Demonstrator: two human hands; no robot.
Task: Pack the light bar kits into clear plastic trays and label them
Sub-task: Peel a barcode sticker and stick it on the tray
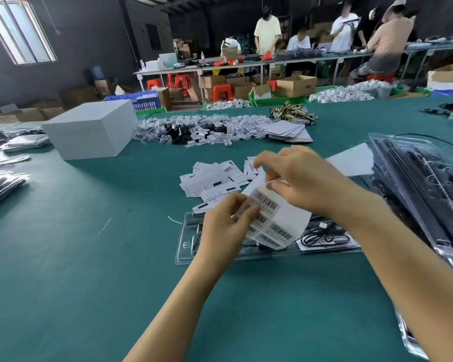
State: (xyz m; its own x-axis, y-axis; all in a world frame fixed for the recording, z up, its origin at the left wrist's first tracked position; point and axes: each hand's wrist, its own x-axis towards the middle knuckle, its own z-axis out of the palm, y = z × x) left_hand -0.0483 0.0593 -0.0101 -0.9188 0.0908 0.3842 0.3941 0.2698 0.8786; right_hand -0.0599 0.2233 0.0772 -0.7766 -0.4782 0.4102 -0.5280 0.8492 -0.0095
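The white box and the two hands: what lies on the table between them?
In the head view, only bare green table lies between the white box and the hands, left and right.

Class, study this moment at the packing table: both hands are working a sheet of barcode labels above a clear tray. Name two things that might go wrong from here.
1. The left hand bends the label sheet while the right hand picks at its top edge, so a label may crease or tear.
2. The clear tray lies unheld beneath, so it may slide when a label is pressed on.
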